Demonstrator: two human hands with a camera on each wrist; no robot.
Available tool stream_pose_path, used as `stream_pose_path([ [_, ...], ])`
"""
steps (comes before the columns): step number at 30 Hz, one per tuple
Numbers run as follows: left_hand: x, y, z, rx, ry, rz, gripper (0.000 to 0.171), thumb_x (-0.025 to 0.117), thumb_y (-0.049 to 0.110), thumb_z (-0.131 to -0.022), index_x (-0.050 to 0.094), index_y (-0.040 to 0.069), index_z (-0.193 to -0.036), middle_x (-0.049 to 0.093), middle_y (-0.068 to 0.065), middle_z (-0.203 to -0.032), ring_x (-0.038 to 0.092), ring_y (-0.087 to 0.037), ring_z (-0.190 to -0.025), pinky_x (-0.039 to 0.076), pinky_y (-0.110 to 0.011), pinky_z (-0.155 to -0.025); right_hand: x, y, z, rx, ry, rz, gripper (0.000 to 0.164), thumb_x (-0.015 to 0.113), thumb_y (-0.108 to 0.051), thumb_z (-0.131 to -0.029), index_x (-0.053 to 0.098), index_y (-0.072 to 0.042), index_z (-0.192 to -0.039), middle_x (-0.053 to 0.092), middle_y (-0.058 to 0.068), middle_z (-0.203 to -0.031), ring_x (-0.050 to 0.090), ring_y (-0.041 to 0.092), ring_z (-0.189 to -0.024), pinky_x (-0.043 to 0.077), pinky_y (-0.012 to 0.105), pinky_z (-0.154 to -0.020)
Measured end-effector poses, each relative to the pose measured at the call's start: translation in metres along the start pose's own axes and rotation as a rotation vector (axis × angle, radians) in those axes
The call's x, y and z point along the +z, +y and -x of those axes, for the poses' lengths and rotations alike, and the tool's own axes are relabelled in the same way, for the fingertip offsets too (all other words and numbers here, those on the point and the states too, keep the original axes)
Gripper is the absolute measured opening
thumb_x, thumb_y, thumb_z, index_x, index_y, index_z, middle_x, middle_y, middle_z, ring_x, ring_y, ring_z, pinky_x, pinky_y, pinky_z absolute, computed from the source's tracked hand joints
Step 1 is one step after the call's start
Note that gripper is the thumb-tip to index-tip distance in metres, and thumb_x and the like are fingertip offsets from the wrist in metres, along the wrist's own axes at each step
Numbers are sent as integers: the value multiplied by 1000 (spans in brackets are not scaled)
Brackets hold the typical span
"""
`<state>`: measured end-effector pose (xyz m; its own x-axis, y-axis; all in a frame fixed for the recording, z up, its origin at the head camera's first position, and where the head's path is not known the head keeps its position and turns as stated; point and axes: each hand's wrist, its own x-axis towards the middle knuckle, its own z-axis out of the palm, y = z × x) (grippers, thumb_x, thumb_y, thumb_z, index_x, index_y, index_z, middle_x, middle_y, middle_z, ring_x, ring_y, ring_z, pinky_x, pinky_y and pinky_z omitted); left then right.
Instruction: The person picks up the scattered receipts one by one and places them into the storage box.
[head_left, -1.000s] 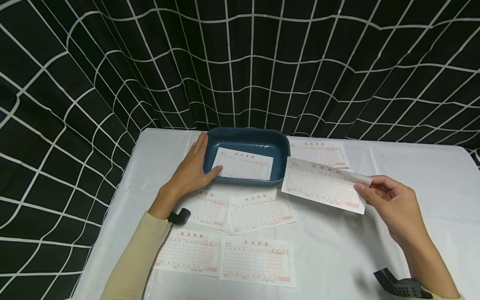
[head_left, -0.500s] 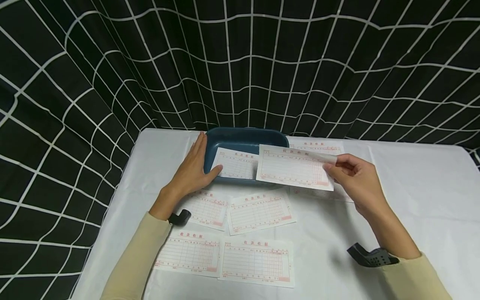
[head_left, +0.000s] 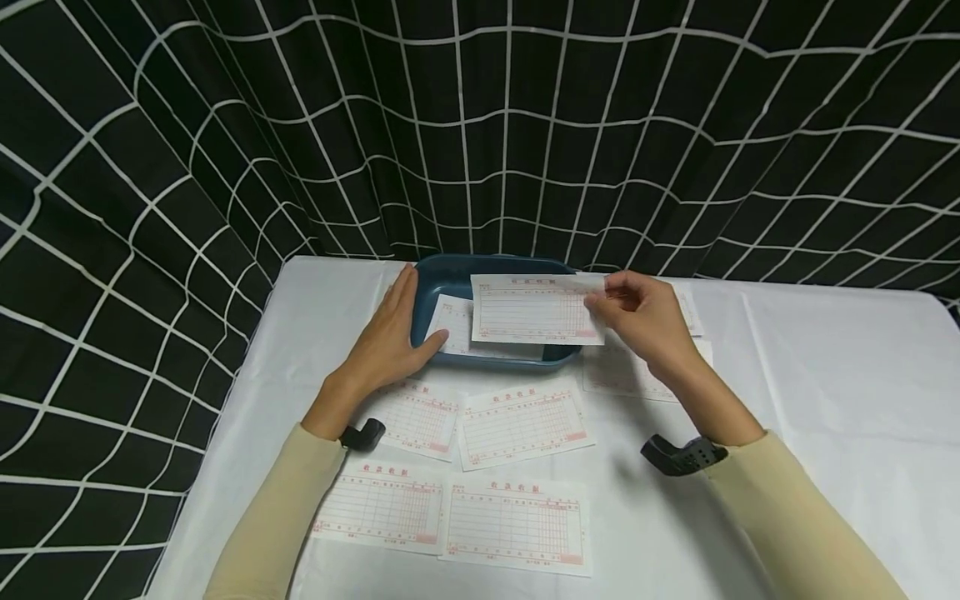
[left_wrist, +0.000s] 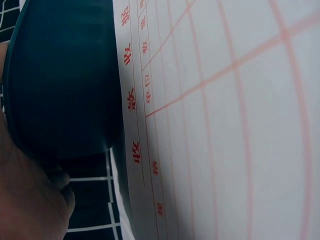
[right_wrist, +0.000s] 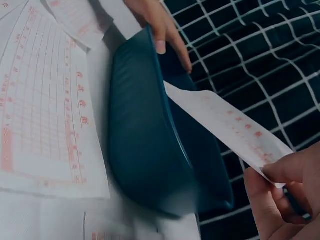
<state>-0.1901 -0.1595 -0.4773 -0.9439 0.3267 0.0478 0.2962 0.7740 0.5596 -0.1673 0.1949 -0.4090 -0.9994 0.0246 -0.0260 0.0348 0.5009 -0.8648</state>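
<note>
My right hand pinches the right end of a receipt slip, white with a red printed grid, between thumb and fingers. The slip is stretched out over a dark blue plastic basin. Another receipt slip lies inside the basin, partly covered by the held one. On the basin's left side rests my left hand, its fingers straight along the rim and its thumb over the front edge. In the right wrist view the held slip slants down from my fingertips across the basin's opening.
Several more receipt slips lie flat on the white-covered table: two in a row before the basin, two nearer the front, others partly hidden under my right arm. A black curtain with white grid lines hangs behind and at left.
My right hand has carried the receipt slip leftward from the table's right side until it overlaps the basin. My left hand has stayed at the basin's left rim.
</note>
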Motion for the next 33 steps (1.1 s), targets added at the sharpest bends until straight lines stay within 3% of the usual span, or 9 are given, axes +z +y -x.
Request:
stream_pose_path([
  [12,-1,-1,-1,13,12,-15,103,64,50,-99,5,5,-171,1,-9,-181,8,-31,-169,19,-55,-135,40,-20,-28,-120,11,65,20,72,-7,-96,74,4,-111,70,17,-97,57,16,-80,43,14,-63],
  [21,1,-1,-1,11,-5,2,103,64,50,-99,2,7,-171,-1,-8,-181,6,-28,-169,18,-53,-135,59,-18,-37,-121,-11,162,19,73,-8,-94,74,6,-108,70,17,-92,60,20,-79,46,19,-68],
  [24,2,0,-1,6,-9,-1,104,63,51,-99,2,7,-171,-1,-8,-181,5,-28,-169,17,-53,-135,60,-17,-38,-138,-11,150,29,72,-7,-95,71,8,-120,73,22,-103,68,28,-89,56,28,-79],
  [26,2,0,-1,-4,-12,-4,104,63,52,-99,2,8,-171,-2,-7,-181,4,-27,-169,17,-52,-136,59,-17,-38,-156,-23,130,39,72,-6,-96,65,8,-132,72,26,-118,72,35,-104,60,38,-93],
  [29,1,0,-1,-15,-18,-7,104,62,53,-99,1,8,-171,-2,-7,-181,3,-26,-169,16,-51,-136,57,-17,-36,-179,-47,111,51,71,-8,-98,56,6,-144,65,29,-139,66,41,-129,54,50,-111],
  [33,0,0,0,-17,-24,-8,103,61,53,-100,2,7,-171,-2,-6,-181,3,-26,-169,16,-51,-136,52,-17,-28,-215,-39,118,50,70,-10,-99,56,5,-145,59,27,-146,58,42,-139,50,52,-117],
])
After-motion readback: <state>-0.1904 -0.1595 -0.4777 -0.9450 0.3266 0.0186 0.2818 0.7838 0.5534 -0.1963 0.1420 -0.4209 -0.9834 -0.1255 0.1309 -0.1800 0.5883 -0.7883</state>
